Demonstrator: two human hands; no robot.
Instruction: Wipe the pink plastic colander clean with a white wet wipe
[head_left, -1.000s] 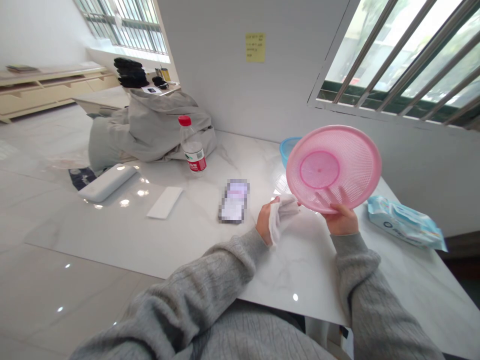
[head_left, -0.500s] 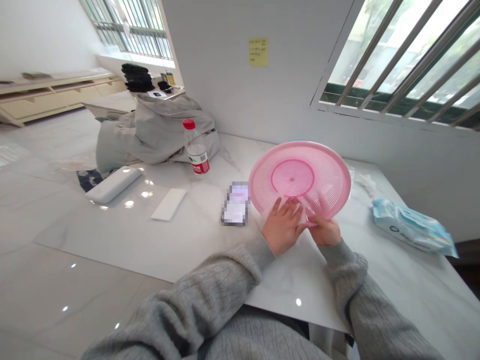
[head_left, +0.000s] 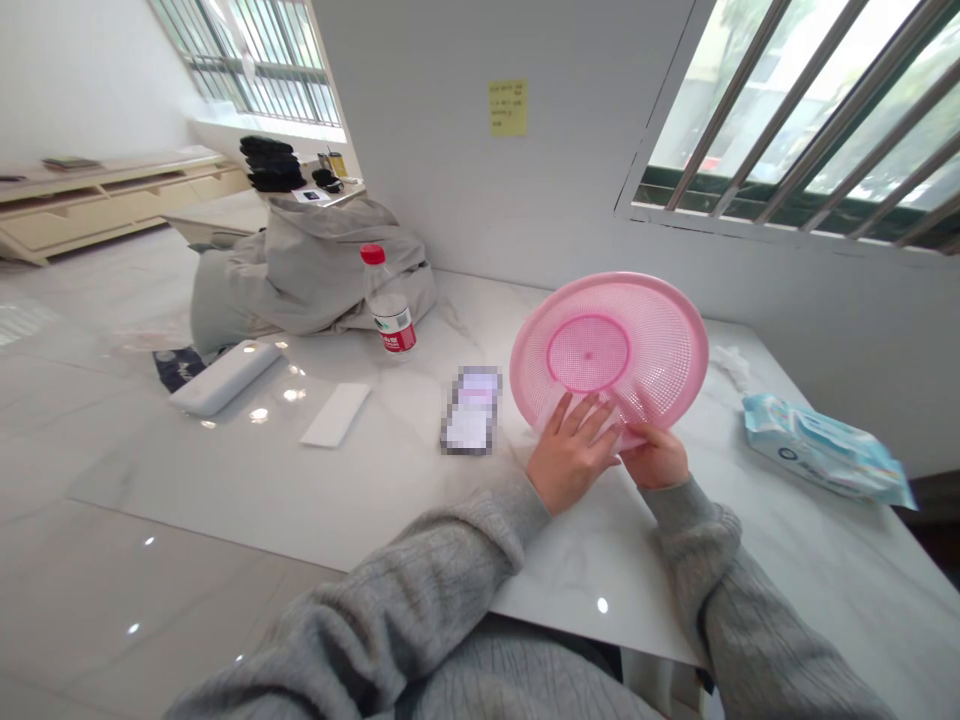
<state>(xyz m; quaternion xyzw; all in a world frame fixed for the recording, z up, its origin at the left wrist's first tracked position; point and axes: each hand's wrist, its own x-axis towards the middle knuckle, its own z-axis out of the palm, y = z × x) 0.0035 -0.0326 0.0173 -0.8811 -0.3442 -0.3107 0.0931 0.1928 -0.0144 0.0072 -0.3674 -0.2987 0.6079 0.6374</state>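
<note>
Pink mesh basket tips a touch higher now, centre-right over the desk. Right hand keeps its grip closed on the near rim; left hand lies flat, fingers spread, against it.

Writing on yellow note, bottle label, wipes pack: all illegible.

A glossy white marbled table carries everything. Near its far edge lies a heap of grey cloth, and a water bottle with a red cap stands upright just in front of it. Toward the left edge lie a white case and a flat white card. A phone lies mid-table. A wet-wipes pack lies near the right edge, with crumpled white tissue beyond it.
</note>
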